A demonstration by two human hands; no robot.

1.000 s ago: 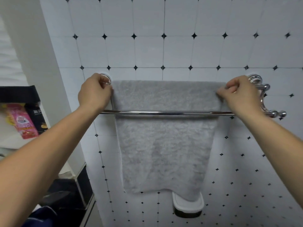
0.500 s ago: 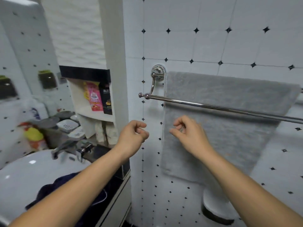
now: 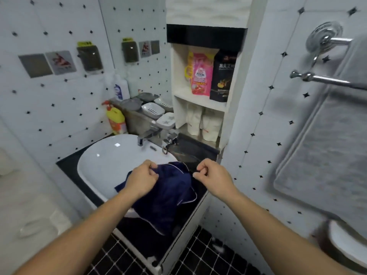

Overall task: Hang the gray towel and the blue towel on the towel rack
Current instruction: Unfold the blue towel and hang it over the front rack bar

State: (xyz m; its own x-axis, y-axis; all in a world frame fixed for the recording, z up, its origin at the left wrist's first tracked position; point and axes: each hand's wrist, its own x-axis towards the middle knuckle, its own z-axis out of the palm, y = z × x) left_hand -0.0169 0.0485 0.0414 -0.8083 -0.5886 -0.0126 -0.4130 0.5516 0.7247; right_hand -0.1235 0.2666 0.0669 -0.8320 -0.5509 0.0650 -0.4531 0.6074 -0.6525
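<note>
Your 2 hands have left the gray towel, now hung on the towel rack at right, and your left hand pinches the blue towel at lower center while your right hand curls empty beside it.

A towel lies across the sink's right rim. Shelves stand behind the sink; the rack hangs to its right.

Gray towel and towel rack (both blurred) cut off at right edge
</note>
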